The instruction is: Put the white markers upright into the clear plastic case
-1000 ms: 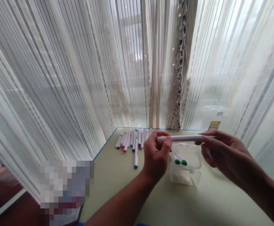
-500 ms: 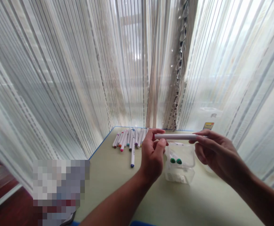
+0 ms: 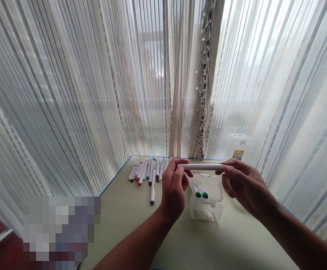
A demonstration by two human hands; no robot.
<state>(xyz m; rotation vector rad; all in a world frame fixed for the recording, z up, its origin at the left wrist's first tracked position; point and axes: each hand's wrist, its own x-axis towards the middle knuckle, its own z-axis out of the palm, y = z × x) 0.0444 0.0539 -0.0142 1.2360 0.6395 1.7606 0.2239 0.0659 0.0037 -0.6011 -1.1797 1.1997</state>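
A white marker [image 3: 201,167] lies level between my two hands, above the table. My left hand [image 3: 175,183] grips its left end, with the thumb laid along it and covering that tip. At the other end, the thumb and fingers of my right hand [image 3: 240,178] pinch the marker. Below it stands a clear plastic box [image 3: 206,212] with its lid raised; two green-tipped markers [image 3: 201,195] show in it. Left of my left hand lies a loose pile of white markers [image 3: 143,170] with coloured ends. One blue-ended marker [image 3: 152,187] sticks out toward me.
The pale green table [image 3: 129,232] has a blue edge. Behind it hang striped sheer curtains [image 3: 96,93]. A clear container [image 3: 238,144] with a yellow label stands at the back right, behind my right hand. A blurred-out patch [image 3: 59,225] covers the lower left.
The whole view has shifted slightly, so things appear further left and a little lower. My left thumb has moved onto the marker's left end, where red showed before.
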